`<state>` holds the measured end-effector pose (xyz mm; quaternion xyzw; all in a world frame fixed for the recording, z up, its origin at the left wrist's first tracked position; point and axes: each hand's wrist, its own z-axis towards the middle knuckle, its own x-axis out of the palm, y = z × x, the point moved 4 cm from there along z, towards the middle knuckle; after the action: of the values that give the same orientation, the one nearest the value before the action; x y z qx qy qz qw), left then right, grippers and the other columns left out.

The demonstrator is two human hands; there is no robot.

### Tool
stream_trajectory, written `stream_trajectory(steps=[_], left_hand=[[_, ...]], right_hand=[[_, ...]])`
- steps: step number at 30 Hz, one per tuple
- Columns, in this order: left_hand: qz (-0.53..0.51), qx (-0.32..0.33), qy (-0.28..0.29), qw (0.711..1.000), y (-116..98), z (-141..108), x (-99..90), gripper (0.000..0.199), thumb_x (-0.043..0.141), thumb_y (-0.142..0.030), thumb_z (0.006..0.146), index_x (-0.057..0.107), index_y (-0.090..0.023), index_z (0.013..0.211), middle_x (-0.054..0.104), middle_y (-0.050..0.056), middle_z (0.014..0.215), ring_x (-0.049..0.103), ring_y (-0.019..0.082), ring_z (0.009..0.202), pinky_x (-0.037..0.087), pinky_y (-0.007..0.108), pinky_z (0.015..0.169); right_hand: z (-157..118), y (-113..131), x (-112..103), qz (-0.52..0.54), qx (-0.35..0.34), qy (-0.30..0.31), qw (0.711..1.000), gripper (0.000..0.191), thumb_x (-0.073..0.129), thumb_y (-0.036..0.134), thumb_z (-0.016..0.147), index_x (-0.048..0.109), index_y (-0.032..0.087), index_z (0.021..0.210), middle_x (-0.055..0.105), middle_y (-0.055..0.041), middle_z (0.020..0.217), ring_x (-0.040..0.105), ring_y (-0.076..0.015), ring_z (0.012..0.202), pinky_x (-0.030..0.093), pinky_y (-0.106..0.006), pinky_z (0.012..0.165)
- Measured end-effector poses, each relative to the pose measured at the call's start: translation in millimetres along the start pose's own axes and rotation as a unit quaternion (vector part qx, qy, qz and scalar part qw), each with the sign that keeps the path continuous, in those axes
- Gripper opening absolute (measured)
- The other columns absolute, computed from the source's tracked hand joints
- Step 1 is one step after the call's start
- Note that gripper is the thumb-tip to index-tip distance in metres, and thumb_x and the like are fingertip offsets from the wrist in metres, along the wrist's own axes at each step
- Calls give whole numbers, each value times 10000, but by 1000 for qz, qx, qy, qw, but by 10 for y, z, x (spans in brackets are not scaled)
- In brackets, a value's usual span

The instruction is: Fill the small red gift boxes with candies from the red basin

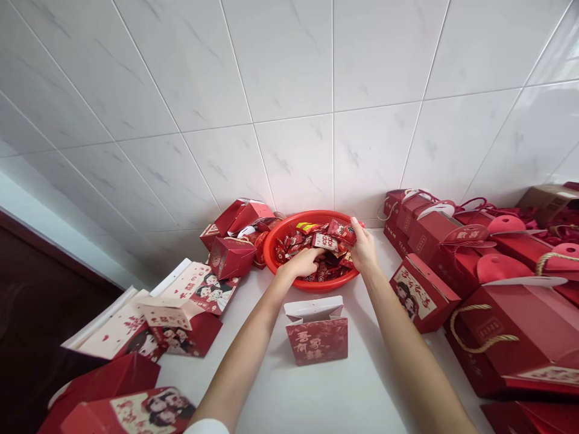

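Observation:
A red plastic basket (312,288) stands against the wall, filled with small wrapped candies (326,241), mostly red. My left hand (306,263) reaches over its near rim into the candies. Its fingers are curled, and their tips are hidden among the wrappers, so what they pinch cannot be made out. At the basket's right side, my right hand (363,247) is closed around the rim. Between my forearms, in front of the basket, an upright red paper gift box (317,343) has its top open and bears pale printed characters.
Red gift boxes with rope handles (515,331) crowd the right side. On the left are more red and cream boxes (181,325), some with open flaps. A cardboard box (547,202) sits far right. Behind the white tabletop (335,398) rises a tiled wall (294,150).

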<state>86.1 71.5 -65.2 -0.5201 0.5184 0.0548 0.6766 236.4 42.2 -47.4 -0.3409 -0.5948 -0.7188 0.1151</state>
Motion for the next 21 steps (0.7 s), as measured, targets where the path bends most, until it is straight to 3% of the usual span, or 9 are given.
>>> stream_trajectory(steps=[5, 9, 15, 21], left_hand=[[106, -30, 22, 994, -49, -5, -43, 701, 565, 27, 688, 634, -218, 1341, 656, 95, 1369, 623, 259, 1252, 444, 341, 1090], [182, -50, 69, 980, -115, 36, -35, 687, 641, -53, 708, 600, -197, 1378, 661, 115, 1357, 643, 296, 1205, 502, 344, 1003], [251, -78, 166, 950, -250, 82, 133, 837, 658, -129, 711, 426, -164, 1514, 622, 189, 1384, 662, 359, 1145, 541, 353, 869], [201, -6, 159, 967, -209, 94, 184, 738, 624, -139, 726, 501, -200, 1451, 627, 134, 1394, 665, 313, 1131, 523, 320, 873]], right_hand=[[-8, -5, 1, 14, 2, -1, 1000, 424, 839, 547, 598, 640, 211, 763, 736, -5, 760, 701, -195, 697, 569, -281, 580], [-9, -6, -2, 32, -4, 3, 999, 420, 861, 533, 590, 660, 203, 757, 736, 3, 749, 689, -181, 666, 563, -274, 583], [7, -33, -17, 40, -5, 10, 999, 414, 874, 517, 593, 694, 197, 784, 753, -11, 807, 694, -180, 695, 568, -271, 607], [0, -43, -22, 32, -3, 11, 999, 429, 867, 535, 596, 688, 195, 786, 741, -5, 784, 678, -171, 673, 559, -271, 607]])
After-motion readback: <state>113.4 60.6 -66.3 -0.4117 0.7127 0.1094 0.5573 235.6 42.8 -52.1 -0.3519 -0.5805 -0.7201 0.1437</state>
